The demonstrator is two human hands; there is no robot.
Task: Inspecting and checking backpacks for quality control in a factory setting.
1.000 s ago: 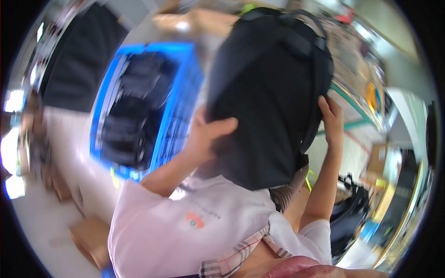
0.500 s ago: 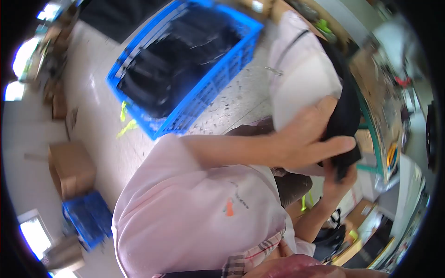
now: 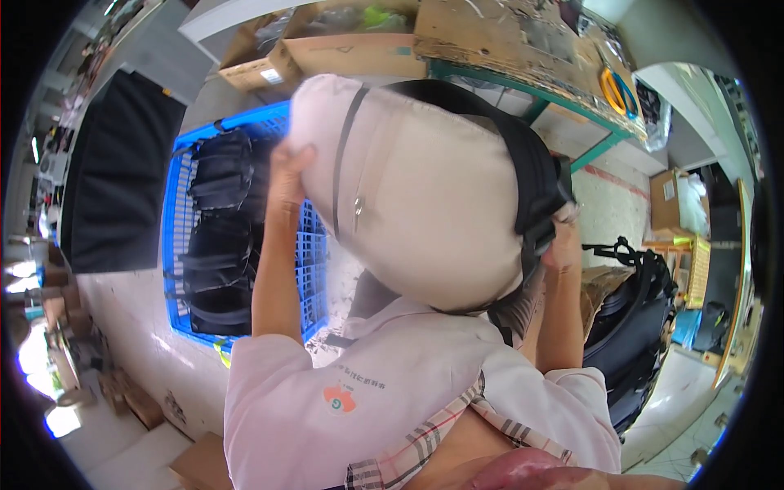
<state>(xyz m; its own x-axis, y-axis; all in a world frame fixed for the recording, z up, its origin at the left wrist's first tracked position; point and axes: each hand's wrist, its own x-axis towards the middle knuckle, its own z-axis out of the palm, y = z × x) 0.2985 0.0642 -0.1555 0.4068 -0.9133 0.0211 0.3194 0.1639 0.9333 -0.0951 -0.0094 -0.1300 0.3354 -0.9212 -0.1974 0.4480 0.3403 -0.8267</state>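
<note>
I had the puffy beige fabric backpack with black straps and a dark zip (image 3: 416, 188) up in the air at about twelve o'clock, above the blue slatted plastic crate (image 3: 314, 245) that sat at ten o'clock. My left hand (image 3: 287, 167) was spread flat, palm pressed against the bag's left flank. My right hand (image 3: 563, 245) was at three o'clock, tucked under the black strap edge; I could not tell how its fingers were curled. Black backpacks (image 3: 214, 237) lay in the crate, another black backpack (image 3: 633, 327) at four o'clock by my elbow. My worry: the left palm only pushed, nothing hooked, so the smooth fabric could have slid off and tipped down sideways.
</note>
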